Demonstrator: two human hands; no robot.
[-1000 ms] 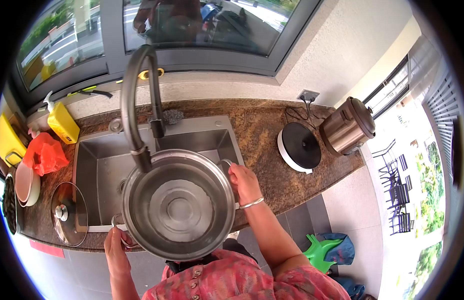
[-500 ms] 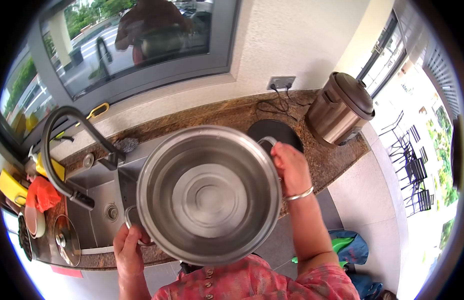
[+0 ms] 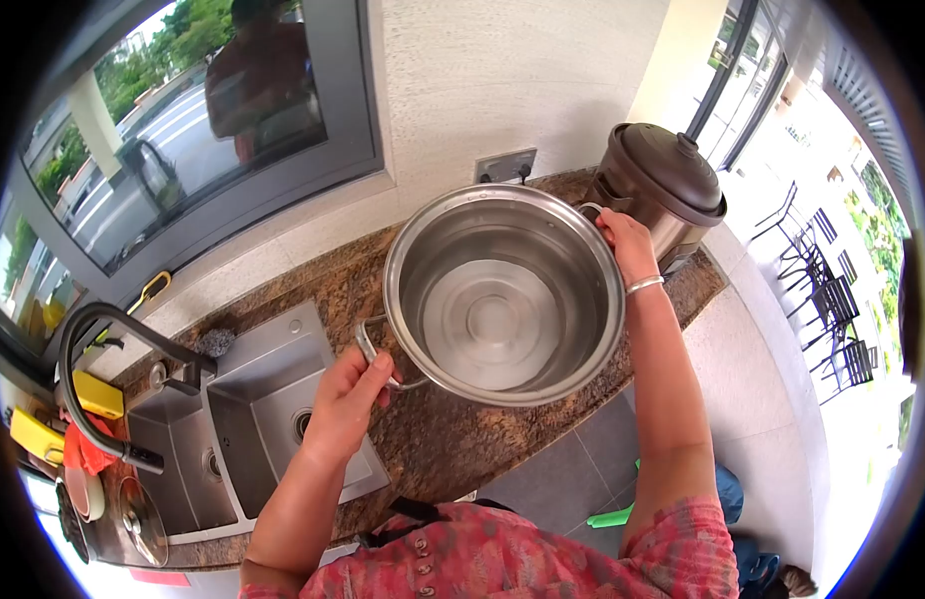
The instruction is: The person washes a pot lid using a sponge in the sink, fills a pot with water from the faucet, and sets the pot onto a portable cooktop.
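A wide steel pot [image 3: 497, 319] with some clear liquid inside is held level over the counter, right of the sink. My left hand [image 3: 351, 399] is closed round its left loop handle. On the other side, my right hand [image 3: 627, 245] grips the right handle, close to the brown-and-steel cooker [image 3: 657, 185]. The round black-topped hotplate cannot be seen; the pot covers that part of the counter.
The double sink [image 3: 223, 449] with its dark tap [image 3: 113, 429] is at the left. Beyond it are a glass lid [image 3: 141, 519], a red bag [image 3: 86, 447] and bowls [image 3: 83, 491]. A wall socket [image 3: 505, 166] sits behind the pot.
Both hands have carried the pot from over the sink rightward to over the counter by the cooker. The view has turned right, and the hotplate has become hidden behind the pot.
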